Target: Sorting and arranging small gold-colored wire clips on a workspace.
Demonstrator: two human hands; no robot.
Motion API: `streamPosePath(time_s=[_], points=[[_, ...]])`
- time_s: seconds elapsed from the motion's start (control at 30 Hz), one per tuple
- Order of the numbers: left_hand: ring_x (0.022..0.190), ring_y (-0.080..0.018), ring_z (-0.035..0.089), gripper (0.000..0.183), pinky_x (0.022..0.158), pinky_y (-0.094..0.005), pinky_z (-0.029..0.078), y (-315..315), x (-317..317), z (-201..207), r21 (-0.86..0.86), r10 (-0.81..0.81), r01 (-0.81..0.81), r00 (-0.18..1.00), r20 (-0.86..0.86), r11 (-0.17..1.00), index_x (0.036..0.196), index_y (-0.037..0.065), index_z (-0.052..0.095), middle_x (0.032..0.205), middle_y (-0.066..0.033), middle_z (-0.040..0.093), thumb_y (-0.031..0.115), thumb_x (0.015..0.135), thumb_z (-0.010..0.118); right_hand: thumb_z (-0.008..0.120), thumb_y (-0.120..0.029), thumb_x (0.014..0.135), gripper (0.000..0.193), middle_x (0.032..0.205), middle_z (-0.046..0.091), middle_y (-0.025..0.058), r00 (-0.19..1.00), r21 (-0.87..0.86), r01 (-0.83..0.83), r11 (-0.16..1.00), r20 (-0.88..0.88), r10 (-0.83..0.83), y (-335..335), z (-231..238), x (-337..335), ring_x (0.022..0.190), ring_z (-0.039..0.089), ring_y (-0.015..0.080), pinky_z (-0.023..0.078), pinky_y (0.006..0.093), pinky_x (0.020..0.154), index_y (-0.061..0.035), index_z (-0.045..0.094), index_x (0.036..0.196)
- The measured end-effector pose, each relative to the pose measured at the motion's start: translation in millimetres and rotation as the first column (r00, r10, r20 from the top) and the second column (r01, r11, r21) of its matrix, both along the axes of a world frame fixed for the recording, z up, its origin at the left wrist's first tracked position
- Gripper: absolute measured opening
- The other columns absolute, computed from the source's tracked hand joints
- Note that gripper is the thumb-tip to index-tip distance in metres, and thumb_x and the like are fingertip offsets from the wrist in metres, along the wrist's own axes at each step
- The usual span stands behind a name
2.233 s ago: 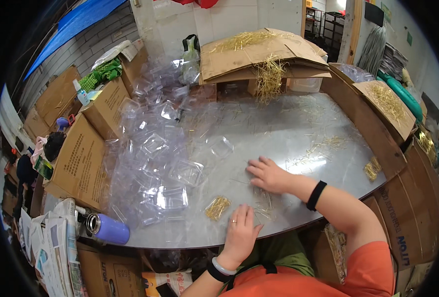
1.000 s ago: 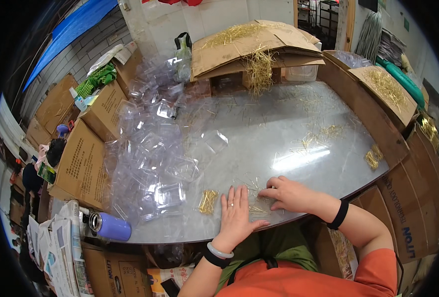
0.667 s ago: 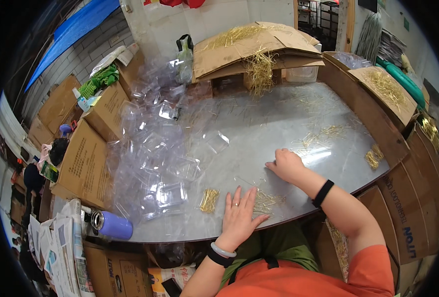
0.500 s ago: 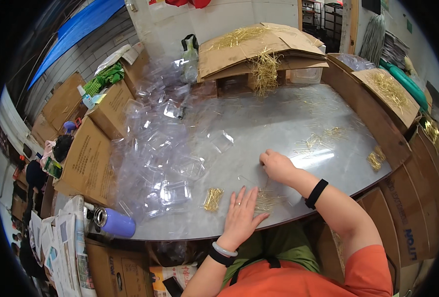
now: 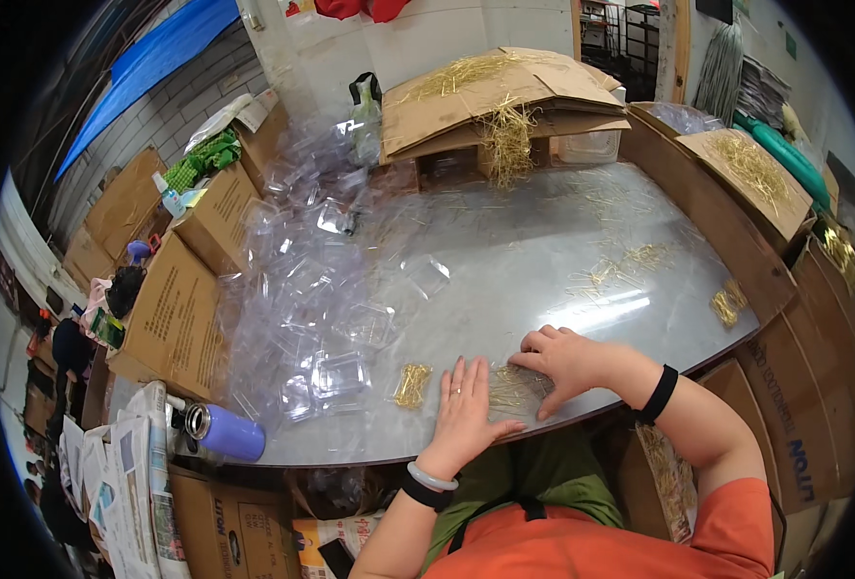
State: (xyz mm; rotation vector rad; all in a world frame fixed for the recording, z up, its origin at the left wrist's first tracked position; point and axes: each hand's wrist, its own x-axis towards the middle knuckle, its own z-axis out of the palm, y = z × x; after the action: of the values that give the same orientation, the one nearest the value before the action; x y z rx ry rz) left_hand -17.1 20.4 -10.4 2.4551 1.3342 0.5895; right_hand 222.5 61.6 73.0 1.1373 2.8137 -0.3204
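Golden pins (image 5: 516,388) lay lower centre under both my hands: L hand (image 5: 468,410) flat, fingers spread; R hand (image 5: 560,360) palm-down, fingers together. Second pin bunch (image 5: 411,385) just left.

Left hand (image 5: 466,413): laid flat, palm down, fingers spread; forearm raised from the lower edge.
Right hand (image 5: 560,359): laid palm down, fingers extended leftward, forearm bent inward.
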Motion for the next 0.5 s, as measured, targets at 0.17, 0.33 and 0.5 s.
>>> streamPosePath(time_s=[0.17,0.33,0.5], points=[[0.152,-0.0442,0.020,0.114,0.123,-0.0595,0.011,3,4,10,-0.051,-0.067,0.065,0.997,-0.050,0.997,0.157,-0.003,0.025,0.159,-0.0240,0.034,0.061,0.078,0.078,0.080,-0.025,0.077,0.067,0.130,0.057,0.0134,0.966,0.039,-0.123,0.992,-0.227,0.128,4,-31,13,0.120,0.054,0.0348,0.046,0.0420,0.103,-0.0087,0.057,0.138],[0.151,-0.0451,0.022,0.104,0.122,-0.0602,0.014,-2,2,11,-0.011,-0.070,0.069,0.996,-0.061,0.998,0.156,0.000,0.030,0.158,-0.0202,0.038,0.055,0.081,0.077,0.078,-0.018,0.078,0.049,0.116,0.061,0.0129,0.872,0.129,0.332,0.934,-0.420,-0.252,-42,-29,20,0.109,0.058,0.0348,0.049,0.0440,0.094,-0.0057,0.062,0.122],[0.147,-0.0471,0.027,0.093,0.121,-0.0610,0.018,-2,10,10,0.037,-0.090,0.091,0.995,-0.034,0.995,0.153,0.000,0.036,0.154,-0.0177,0.042,0.050,0.085,0.076,0.075,-0.013,0.080,0.026,0.104,0.063,0.0088,0.768,0.182,0.518,0.836,-0.530,-0.360,-80,-48,21,0.095,0.059,0.0316,0.050,0.0433,0.087,-0.0088,0.069,0.106]])
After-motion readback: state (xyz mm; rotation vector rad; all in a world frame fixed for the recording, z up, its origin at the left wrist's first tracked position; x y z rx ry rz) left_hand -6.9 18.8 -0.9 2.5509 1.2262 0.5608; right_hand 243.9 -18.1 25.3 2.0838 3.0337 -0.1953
